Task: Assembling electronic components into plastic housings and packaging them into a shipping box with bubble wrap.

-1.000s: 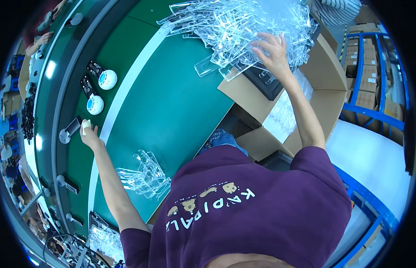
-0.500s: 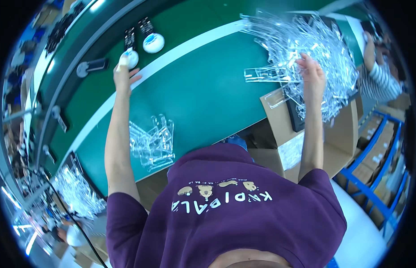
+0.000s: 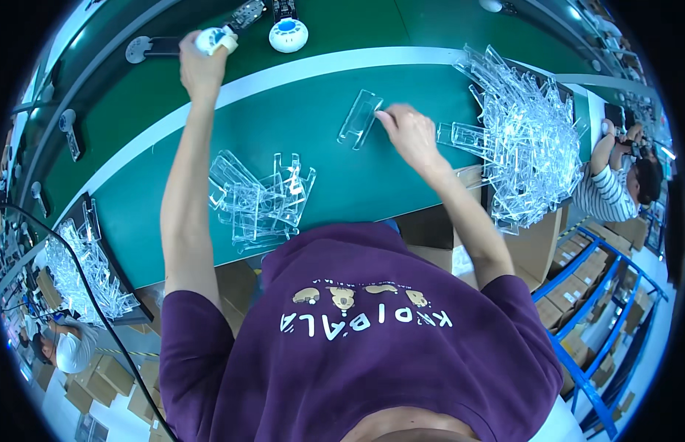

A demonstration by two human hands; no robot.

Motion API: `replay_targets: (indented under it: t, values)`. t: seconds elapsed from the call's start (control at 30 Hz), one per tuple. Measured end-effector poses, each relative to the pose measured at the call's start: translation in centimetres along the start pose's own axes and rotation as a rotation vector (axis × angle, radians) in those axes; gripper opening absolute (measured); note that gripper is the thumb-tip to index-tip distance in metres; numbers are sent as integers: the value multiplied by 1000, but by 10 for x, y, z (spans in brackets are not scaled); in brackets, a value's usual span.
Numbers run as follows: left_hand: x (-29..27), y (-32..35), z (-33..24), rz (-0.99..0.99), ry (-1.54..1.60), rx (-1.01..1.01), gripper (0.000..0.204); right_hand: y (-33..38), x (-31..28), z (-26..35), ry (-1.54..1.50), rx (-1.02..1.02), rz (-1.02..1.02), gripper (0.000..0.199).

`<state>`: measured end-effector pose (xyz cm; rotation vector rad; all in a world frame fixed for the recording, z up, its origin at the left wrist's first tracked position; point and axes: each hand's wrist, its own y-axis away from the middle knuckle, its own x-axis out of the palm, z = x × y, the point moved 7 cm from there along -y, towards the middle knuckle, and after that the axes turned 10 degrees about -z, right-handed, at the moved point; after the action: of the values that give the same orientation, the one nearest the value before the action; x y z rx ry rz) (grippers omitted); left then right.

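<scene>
A clear plastic tray [image 3: 359, 118] is on the near side of the white strip [image 3: 372, 56], its right edge pinched by the right hand [image 3: 414, 136], fingers curled. Beyond the strip, toward its left, the left hand [image 3: 202, 70] is closed around the head of a white round-headed device [image 3: 213, 38]. A second device [image 3: 288, 35], with a blue patch, lies beyond the strip, just right of the held one. On the strip's near side, a small pile of clear trays [image 3: 260, 202] sits leftward and a large heap [image 3: 530, 140] rightward. Past the strip's right side, a person in a striped top [image 3: 611, 193] is partly visible.
</scene>
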<state>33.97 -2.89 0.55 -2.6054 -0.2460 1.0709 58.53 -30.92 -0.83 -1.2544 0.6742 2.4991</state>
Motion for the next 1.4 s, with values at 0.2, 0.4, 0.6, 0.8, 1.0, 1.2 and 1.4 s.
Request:
replay_targets:
  t: [0.2, 0.4, 0.6, 0.8, 1.0, 1.2, 1.4]
  values:
    - [-76, -16, -46, -232, 55, 280, 71, 8, 32, 54, 482, -990, -130, 55]
    - [-79, 0, -24, -156, 898, -181, 60, 6, 2, 63, 182, -810, -136, 56]
    - [-33, 53, -24, 166, 887, -616, 51, 13, -24, 149, -146, -715, -494, 53]
    - [-27, 81, -69, 227, 985, -653, 54, 9, -1, 157, -66, -640, -579, 55]
    - [-33, 87, -75, 239, 936, -665, 58, 11, 4, 143, 11, -700, -648, 61]
    - [-30, 94, -93, 227, 1171, -643, 49, -4, -5, 126, -234, -607, -539, 65]
    - [-3, 130, -95, 451, 1455, -768, 37, 2, -29, 137, -94, -750, -529, 65]
